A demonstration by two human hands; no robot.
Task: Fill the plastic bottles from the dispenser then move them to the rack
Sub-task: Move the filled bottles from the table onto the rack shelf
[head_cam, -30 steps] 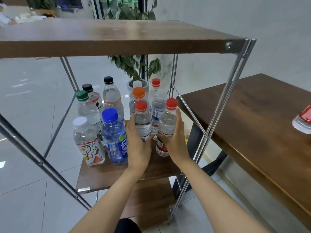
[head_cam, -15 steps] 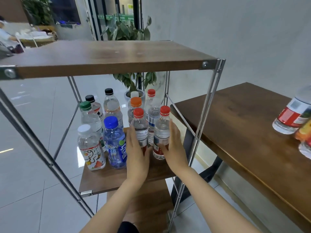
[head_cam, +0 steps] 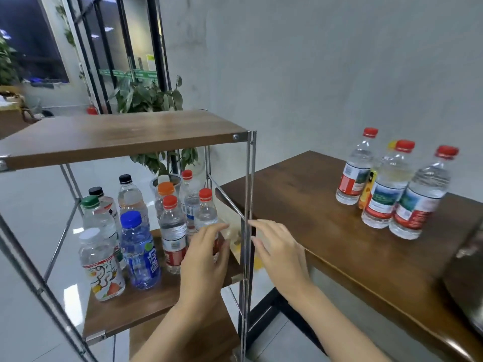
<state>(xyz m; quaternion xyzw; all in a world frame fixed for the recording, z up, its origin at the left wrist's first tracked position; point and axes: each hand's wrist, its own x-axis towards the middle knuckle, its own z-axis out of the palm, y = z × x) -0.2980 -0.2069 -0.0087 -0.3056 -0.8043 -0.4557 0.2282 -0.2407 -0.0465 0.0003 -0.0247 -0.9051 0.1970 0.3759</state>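
Observation:
Several filled plastic bottles stand on the rack's middle shelf [head_cam: 146,304], among them a blue-capped bottle [head_cam: 139,246] and two red-capped bottles [head_cam: 173,231] [head_cam: 206,212]. My left hand [head_cam: 206,257] hovers with relaxed fingers in front of the red-capped pair, holding nothing. My right hand [head_cam: 277,252] is outside the rack's front right post [head_cam: 248,231], fingers straight, empty. Several more red-capped bottles [head_cam: 418,199] stand on the wooden table [head_cam: 326,231] at the right.
The rack's top shelf [head_cam: 117,137] overhangs the bottles. A diagonal metal brace [head_cam: 230,202] crosses the rack's right side. A potted plant [head_cam: 154,100] stands behind the rack. A dark object [head_cam: 467,278] sits at the table's right edge.
Both hands have let go of the two red-capped bottles and drawn back; my right hand moved out past the rack post. The view lifted and swung right, revealing bottles on the table.

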